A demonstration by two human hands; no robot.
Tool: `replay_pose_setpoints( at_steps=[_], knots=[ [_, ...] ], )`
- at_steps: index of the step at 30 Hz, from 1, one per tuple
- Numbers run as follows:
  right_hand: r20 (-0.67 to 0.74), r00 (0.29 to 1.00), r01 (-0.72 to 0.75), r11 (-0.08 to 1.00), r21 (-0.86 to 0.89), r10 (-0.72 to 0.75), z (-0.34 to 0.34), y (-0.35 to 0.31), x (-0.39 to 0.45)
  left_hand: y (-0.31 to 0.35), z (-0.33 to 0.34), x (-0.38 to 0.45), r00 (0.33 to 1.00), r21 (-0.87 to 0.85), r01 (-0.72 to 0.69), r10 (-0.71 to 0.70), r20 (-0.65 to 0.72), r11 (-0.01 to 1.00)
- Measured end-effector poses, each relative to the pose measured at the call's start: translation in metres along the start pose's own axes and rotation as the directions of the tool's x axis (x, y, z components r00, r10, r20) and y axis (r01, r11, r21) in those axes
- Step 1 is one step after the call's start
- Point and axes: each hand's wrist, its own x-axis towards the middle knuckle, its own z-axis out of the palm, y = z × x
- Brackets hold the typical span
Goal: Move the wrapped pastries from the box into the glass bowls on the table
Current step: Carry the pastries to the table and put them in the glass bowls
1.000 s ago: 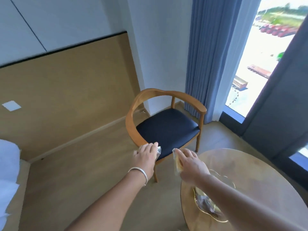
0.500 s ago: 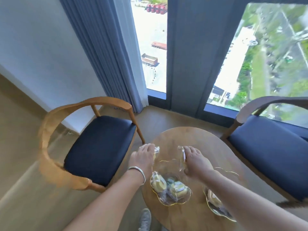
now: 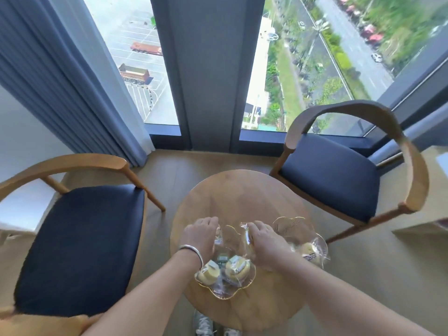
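Two glass bowls stand on the round wooden table (image 3: 240, 190). The left glass bowl (image 3: 232, 293) holds two wrapped yellow pastries (image 3: 236, 265). The right glass bowl (image 3: 288, 225) holds another wrapped pastry (image 3: 309, 251). My left hand (image 3: 200, 236), with a silver bracelet on the wrist, is closed on a wrapped pastry at the left bowl's far-left rim. My right hand (image 3: 263, 241) grips a second wrapped pastry (image 3: 245, 230) by its clear wrapper, between the two bowls. The box is out of view.
A wooden armchair (image 3: 80, 243) with a dark blue seat stands left of the table, a second armchair (image 3: 332, 175) to the right. Blue curtains (image 3: 60, 76) and tall windows lie beyond. Shoes (image 3: 206, 326) show under the table's near edge.
The view has swung right from the left chair to the table. Both hands, each holding a wrapped pastry, have come over the table and down to the bowls.
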Motion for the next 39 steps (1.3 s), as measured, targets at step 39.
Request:
replay_pose_setpoints(
  at_steps=[39],
  knots=[
    [0.118, 0.991, 0.030, 0.975, 0.222, -0.057, 0.125, 0.034, 0.120, -0.051, 0.153, 0.083, 0.984, -0.140, 0.166, -0.154, 0.090, 0.976]
  ],
)
